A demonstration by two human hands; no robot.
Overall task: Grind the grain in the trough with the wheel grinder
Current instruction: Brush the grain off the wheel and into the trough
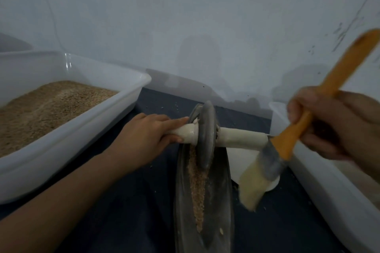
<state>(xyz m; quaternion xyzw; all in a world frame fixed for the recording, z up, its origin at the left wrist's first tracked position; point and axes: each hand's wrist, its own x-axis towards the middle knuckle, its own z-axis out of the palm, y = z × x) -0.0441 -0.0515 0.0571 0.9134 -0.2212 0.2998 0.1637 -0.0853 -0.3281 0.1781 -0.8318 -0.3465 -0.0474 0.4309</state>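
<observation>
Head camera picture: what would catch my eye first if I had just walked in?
Probably the dark wheel grinder standing in the narrow trough at centre, over a strip of brown grain. The left hand grips its pale axle handle, while the right hand holds a blurred orange-handled brush above the trough's right side. A white tub of grain sits at far left.

- A plain, makeshift grain-working corner rather than a fitted kitchen: bare, scuffed whitewashed wall (205, 16) right behind.
- A white plastic tub (86, 129) heaped with grain (41, 109).
- A dark boat-shaped trough (205, 201) on a dark tabletop (127, 201) strewn with spilled kernels.
</observation>
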